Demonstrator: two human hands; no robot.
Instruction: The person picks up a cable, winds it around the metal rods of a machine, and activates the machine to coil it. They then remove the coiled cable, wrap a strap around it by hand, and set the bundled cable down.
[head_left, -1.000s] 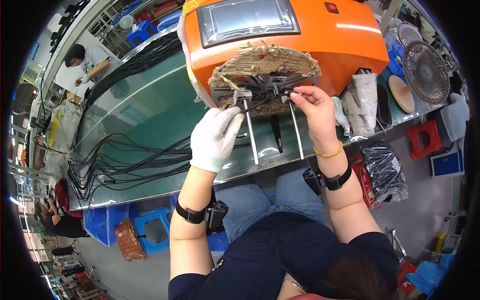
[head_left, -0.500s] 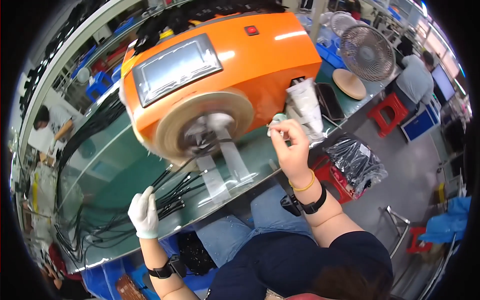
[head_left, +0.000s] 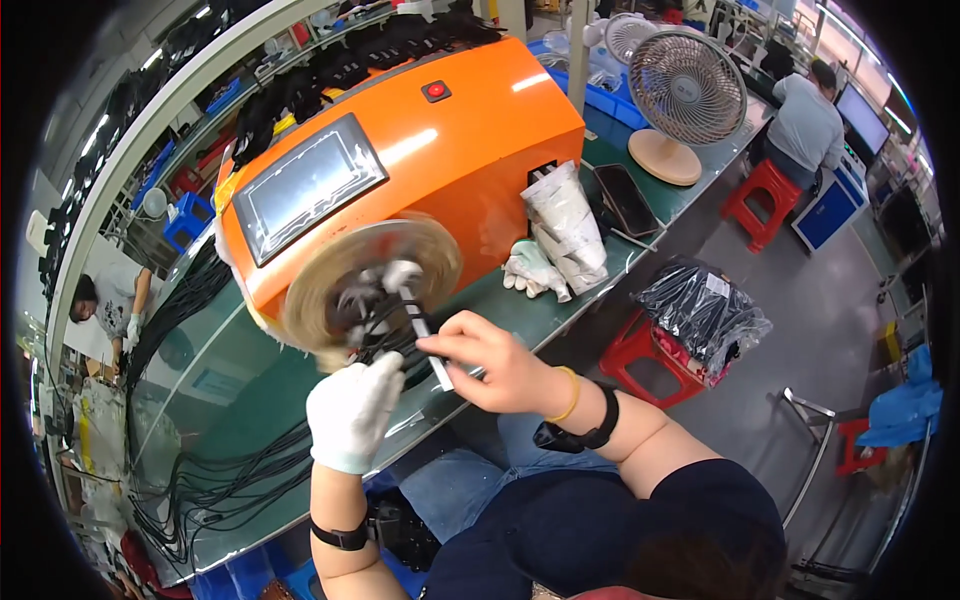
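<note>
My left hand (head_left: 352,415), in a white glove, is closed at the lower edge of the round disc (head_left: 440,262) on an orange machine. Black cable (head_left: 375,340) runs from the disc's hub to its fingertips, which appear to pinch it. My bare right hand (head_left: 492,365) comes in from the right, with index finger and thumb closed on a narrow pale strip (head_left: 418,322) that slants down from the hub. The disc and the cable at its middle are blurred. Several more black cables (head_left: 240,470) lie on the green table to the left.
The orange machine (head_left: 480,120) has a screen (head_left: 310,188) and a red button (head_left: 435,91). Right of it are a crumpled white glove (head_left: 533,268), a white wrapped bundle (head_left: 568,225), a phone (head_left: 625,198) and a fan (head_left: 688,90). A red stool (head_left: 640,365) holds bagged goods. Other people sit at work farther off.
My left hand has moved right and up from the loose cable ends to the disc. My right hand has come down and left from beside the white bundle to the pale strip.
</note>
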